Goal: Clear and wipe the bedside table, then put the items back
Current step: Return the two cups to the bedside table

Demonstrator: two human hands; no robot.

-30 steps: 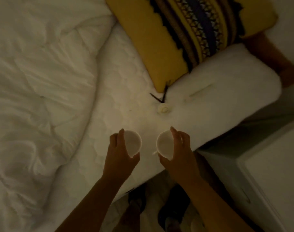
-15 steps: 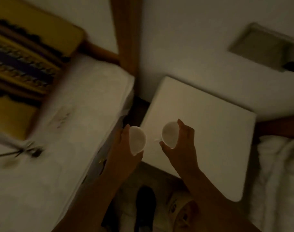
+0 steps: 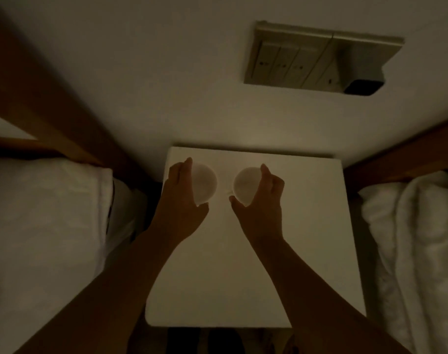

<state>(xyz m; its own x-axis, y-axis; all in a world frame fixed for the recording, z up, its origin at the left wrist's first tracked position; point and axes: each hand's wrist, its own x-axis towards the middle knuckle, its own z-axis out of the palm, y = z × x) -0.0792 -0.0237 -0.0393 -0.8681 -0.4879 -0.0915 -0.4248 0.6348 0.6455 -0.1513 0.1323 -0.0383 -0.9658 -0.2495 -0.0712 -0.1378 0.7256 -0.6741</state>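
Observation:
The white bedside table (image 3: 243, 264) stands square in front of me against the wall. My left hand (image 3: 180, 200) grips a small white cup (image 3: 205, 183) over the table's far left part. My right hand (image 3: 262, 203) grips a second white cup (image 3: 245, 185) just to the right of the first. Both cups are near the table's back edge, a small gap between them. In the dim light I cannot tell whether they touch the tabletop.
A bed with white bedding (image 3: 44, 226) flanks the table on the left, another with a rumpled white duvet (image 3: 417, 246) on the right. Wooden headboards (image 3: 51, 111) meet the wall. A switch and socket panel (image 3: 307, 57) sits on the wall above.
My view swung from the left bed to face the table. Both hands carried the cups from over the bed to above the table's far part.

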